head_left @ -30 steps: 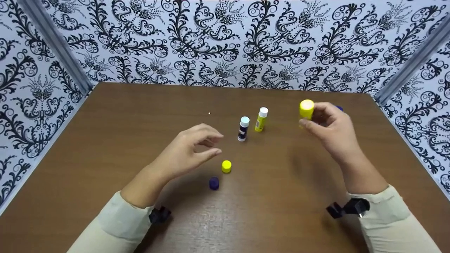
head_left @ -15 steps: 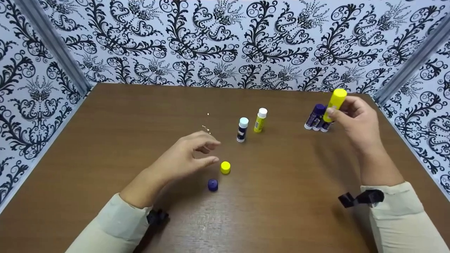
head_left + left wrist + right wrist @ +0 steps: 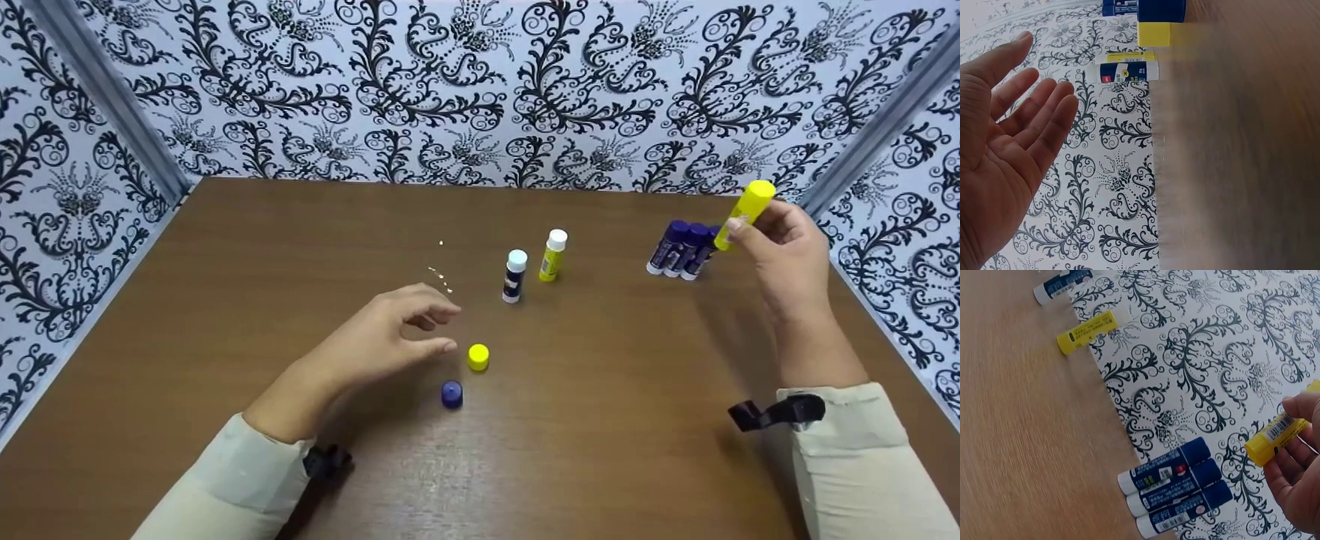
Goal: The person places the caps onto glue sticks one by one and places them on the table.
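Between thumb and fingers my right hand [image 3: 795,259] pinches a capped yellow glue stick [image 3: 746,214], held tilted above the table. Just left of it, three dark blue glue sticks [image 3: 1174,486] with blue caps stand upright in a row. My left hand [image 3: 367,337] hovers over the table with relaxed, bent fingers and holds nothing. Beside its thumb lie a yellow cap [image 3: 478,358] and a dark blue cap [image 3: 451,394]. Beyond it stand an uncapped dark blue glue stick [image 3: 514,277] and an uncapped yellow glue stick [image 3: 553,256], both with white tops.
The brown wooden table [image 3: 570,450] is enclosed by patterned wall panels [image 3: 450,97] at the back and sides. Small pale crumbs [image 3: 441,277] lie beyond my left hand. A black wrist mount [image 3: 776,412] sits on my right sleeve.
My right hand has carried the yellow glue stick to the right, past the three dark blue sticks, which now show. My left hand has shifted only slightly.
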The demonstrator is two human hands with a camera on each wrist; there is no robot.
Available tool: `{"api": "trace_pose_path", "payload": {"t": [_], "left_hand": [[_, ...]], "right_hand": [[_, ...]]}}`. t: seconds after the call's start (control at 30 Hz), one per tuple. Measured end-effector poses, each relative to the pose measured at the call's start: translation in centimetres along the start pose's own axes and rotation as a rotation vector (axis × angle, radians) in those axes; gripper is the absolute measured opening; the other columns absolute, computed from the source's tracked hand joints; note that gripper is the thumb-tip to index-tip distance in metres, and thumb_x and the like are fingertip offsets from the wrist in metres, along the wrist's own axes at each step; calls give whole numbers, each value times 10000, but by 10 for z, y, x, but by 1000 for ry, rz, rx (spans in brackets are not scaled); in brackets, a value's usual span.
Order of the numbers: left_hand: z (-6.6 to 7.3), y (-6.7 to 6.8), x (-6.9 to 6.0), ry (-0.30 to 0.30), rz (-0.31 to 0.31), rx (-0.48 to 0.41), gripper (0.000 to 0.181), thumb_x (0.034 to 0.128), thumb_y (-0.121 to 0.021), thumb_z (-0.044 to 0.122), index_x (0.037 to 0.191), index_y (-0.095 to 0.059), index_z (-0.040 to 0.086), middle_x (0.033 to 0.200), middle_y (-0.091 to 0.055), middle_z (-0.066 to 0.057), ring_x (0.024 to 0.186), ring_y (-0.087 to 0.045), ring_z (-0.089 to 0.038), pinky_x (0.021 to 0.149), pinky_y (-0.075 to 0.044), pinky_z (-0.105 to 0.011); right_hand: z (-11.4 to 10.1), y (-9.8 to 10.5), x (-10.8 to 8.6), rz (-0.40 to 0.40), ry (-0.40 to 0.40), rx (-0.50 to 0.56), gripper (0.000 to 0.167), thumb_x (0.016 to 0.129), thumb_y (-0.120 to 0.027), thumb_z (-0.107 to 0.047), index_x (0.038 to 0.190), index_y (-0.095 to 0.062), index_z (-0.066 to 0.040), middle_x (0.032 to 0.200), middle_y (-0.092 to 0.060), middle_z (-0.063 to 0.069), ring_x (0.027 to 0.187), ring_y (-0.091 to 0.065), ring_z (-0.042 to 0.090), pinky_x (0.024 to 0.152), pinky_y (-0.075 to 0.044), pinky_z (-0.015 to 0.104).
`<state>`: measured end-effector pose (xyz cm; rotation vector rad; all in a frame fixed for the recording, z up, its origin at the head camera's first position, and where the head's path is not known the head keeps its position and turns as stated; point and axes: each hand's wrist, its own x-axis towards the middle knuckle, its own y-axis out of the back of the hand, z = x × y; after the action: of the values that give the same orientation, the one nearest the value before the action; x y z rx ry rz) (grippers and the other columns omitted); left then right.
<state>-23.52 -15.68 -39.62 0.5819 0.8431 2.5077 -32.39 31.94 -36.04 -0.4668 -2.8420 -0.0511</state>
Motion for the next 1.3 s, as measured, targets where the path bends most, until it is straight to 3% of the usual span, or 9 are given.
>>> {"api": "trace_pose_path", "payload": {"t": [0.17,0.33,0.57,0.87,1.03,1.3], "left_hand": [[-3,-1,0,11,-27,-9,372,928,-800,196,1270,-707,84,1254,-689,-106,1084,-699,-321,979,-607,-392],[-4,-2,0,62,-77,-35,412,911,-821,240,1275,-704,88,1257,-685,-122,1115,-698,-327,989,-607,-417],[-5,-3,0,115,-160,-48,420,888,-842,253,1265,-715,119,1203,-701,-119,1110,-703,-318,991,-607,-441],[-10,-7,-1,123,-240,-40,381,881,-848,244,1221,-746,105,1149,-721,-70,1071,-704,-235,980,-609,-372],[-11,-9,-1,134,-263,-63,375,883,-846,249,1210,-749,93,1158,-722,-82,1085,-710,-251,992,-606,-392],[-13,-13,1,143,-297,-29,366,869,-858,291,1182,-764,126,1147,-731,-33,1078,-708,-215,992,-597,-397]], "right_hand": [[5,4,4,44,-24,55,246,881,-805,-27,1091,-692,-90,968,-676,-13,938,-581,132,775,-558,114],[9,6,10,86,-64,109,235,877,-774,35,1063,-690,-79,961,-667,12,935,-577,133,753,-571,110],[22,13,17,131,-88,101,240,872,-769,47,1052,-695,-93,961,-668,8,933,-588,125,752,-574,104],[43,21,23,92,-119,19,204,896,-762,10,1026,-686,-127,962,-649,-23,934,-589,98,760,-561,84],[53,23,24,70,-151,-18,209,912,-760,-25,1040,-677,-168,986,-636,-40,948,-577,85,770,-553,74],[65,31,25,25,-174,-47,203,926,-767,-69,1061,-672,-187,983,-655,-67,959,-587,63,779,-562,75]]}}
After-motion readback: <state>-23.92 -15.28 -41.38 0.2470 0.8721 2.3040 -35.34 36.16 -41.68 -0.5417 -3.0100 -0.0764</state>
